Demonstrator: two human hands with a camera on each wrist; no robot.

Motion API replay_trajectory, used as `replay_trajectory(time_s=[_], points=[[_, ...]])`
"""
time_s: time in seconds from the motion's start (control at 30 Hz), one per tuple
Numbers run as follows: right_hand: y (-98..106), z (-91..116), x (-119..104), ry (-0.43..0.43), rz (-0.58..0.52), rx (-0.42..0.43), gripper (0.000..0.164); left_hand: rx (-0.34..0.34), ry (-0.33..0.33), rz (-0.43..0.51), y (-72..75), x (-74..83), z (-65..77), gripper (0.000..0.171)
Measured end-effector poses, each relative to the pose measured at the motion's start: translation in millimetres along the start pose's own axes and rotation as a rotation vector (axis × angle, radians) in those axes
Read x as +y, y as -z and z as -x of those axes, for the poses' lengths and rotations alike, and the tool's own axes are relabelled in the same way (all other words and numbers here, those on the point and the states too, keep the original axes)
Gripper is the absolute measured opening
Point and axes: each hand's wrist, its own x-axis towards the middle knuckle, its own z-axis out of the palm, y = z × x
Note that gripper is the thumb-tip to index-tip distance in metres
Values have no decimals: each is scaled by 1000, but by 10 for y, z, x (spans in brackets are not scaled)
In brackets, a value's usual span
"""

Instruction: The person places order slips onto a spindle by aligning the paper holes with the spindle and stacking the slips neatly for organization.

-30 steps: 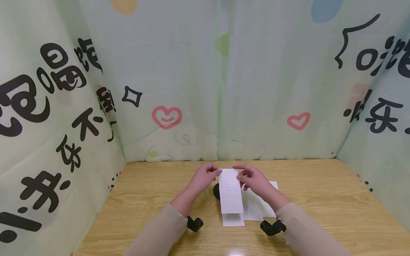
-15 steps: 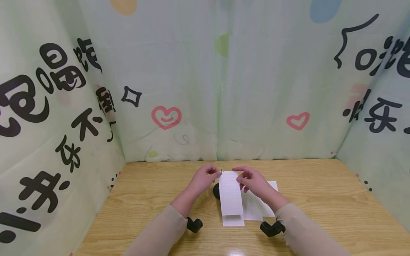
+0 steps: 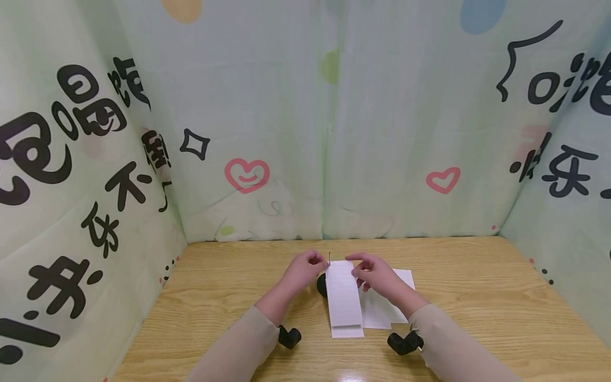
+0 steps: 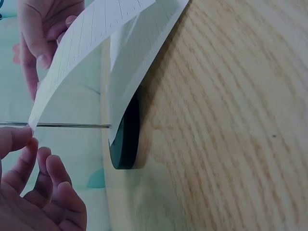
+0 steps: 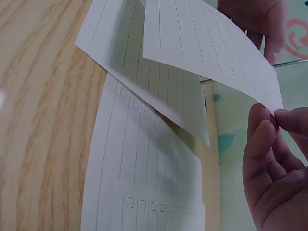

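A lined paper slip (image 3: 342, 294) is held up by both hands at its far end. My left hand (image 3: 305, 268) pinches its left corner between thumb and finger, right beside an upright metal spike (image 4: 72, 125). My right hand (image 3: 376, 275) pinches the right corner, index finger stretched out along the far edge. In the left wrist view the spike passes the slip's corner and rises from a round black base (image 4: 127, 151). Under the held slip, a second lined slip (image 4: 139, 62) lies low on the spike, over the base. The held slip bows downward toward its near end.
More white sheets (image 3: 379, 310) with printed lines and small boxes lie on the wooden table (image 3: 215, 281), right of the spike. Printed curtains (image 3: 286, 106) close off the back and both sides. A black wrist mount (image 3: 289, 337) sits on each forearm.
Both hands have lowered the held slip along the spike, so more of the spike's tip shows above it. The slip's near end has come down closer over the lower slip.
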Motion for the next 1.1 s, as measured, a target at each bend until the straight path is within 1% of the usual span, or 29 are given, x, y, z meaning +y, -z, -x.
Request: replay_trajectory(time_s=[0.23,0.37,0.47,0.57,0.7,0.93,1.1], points=[[-30,-8,55,-23,2,-6,38,-6,6,-19,-20,-51,-11,13],[-48,-23,93,-23,7,-16,37,-9,-8,-41,-33,-96,-21,13],[-58,-32,120,-25,13,-17,36,-20,-12,-49,-46,-125,-31,14],[-68,-32,138,-26,21,-17,36,-33,-3,-53,-60,-148,-40,13],[-80,-25,148,-29,28,-16,35,-40,11,-65,-72,-160,-44,13],[-106,-41,158,-42,68,5,34,-36,5,-88,-82,-171,-44,15],[-119,-49,160,-59,97,11,33,-44,23,-105,-88,-162,-21,15]])
